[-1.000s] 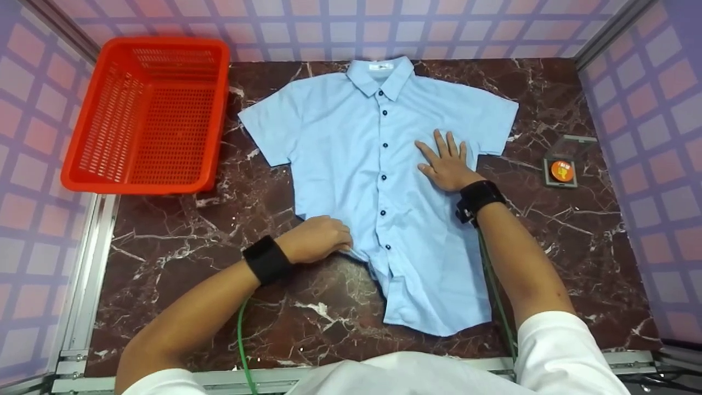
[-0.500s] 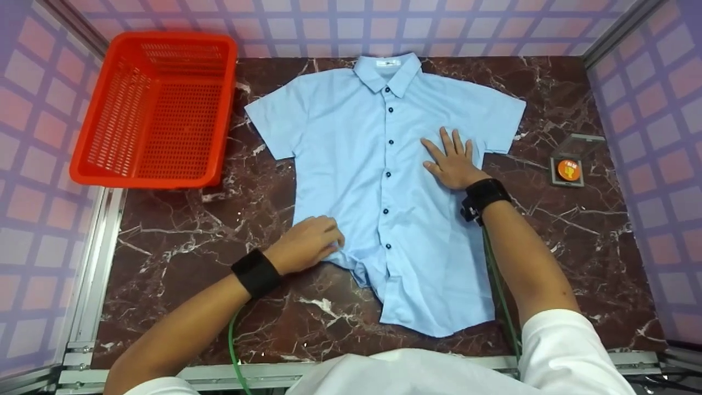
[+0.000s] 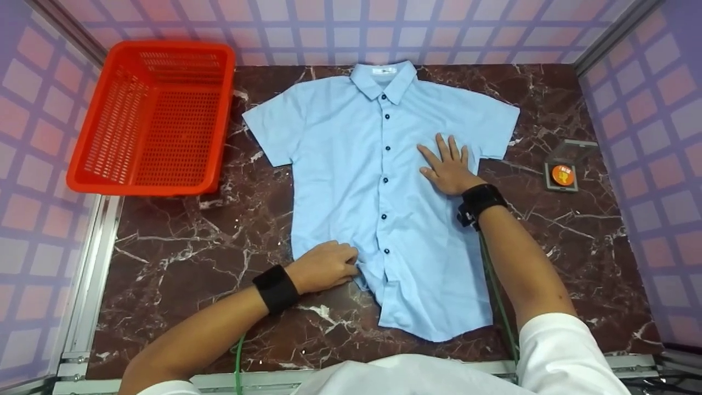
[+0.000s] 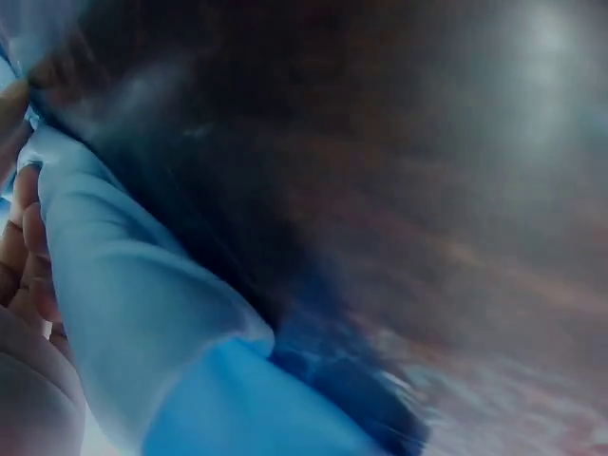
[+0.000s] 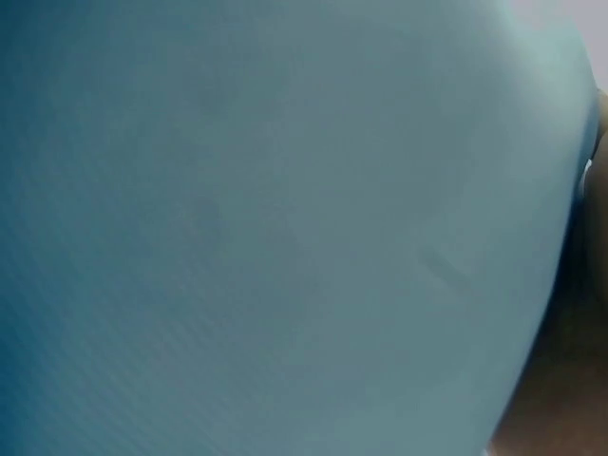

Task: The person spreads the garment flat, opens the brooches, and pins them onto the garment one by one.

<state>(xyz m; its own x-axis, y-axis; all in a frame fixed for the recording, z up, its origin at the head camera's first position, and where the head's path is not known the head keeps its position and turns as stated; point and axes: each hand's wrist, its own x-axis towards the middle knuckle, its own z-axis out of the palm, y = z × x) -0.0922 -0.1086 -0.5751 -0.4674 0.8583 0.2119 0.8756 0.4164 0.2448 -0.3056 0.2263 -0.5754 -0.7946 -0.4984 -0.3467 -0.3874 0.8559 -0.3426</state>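
Note:
A light blue short-sleeved shirt [image 3: 351, 164] with dark buttons lies face up on the dark marble table [image 3: 181, 241], collar at the far side. My right hand [image 3: 447, 164] lies flat on its right chest, fingers straight and spread. My left hand [image 3: 329, 265] has its fingers curled round the shirt's lower left hem, where the cloth is bunched. In the left wrist view the blue cloth [image 4: 142, 323] folds over my fingers [image 4: 28, 266] close to the blurred table. The right wrist view is filled with blue fabric [image 5: 285, 228].
A red plastic basket [image 3: 151, 115] stands at the far left, partly off the table. A small grey holder with an orange disc [image 3: 560, 175] sits at the right. Metal frame rails [image 3: 90, 274] run along the table's edges, and checked walls close it in.
My left hand has slid along the shirt's lower left hem toward me with the cloth bunched in its grip. My right hand has stayed flat on the chest.

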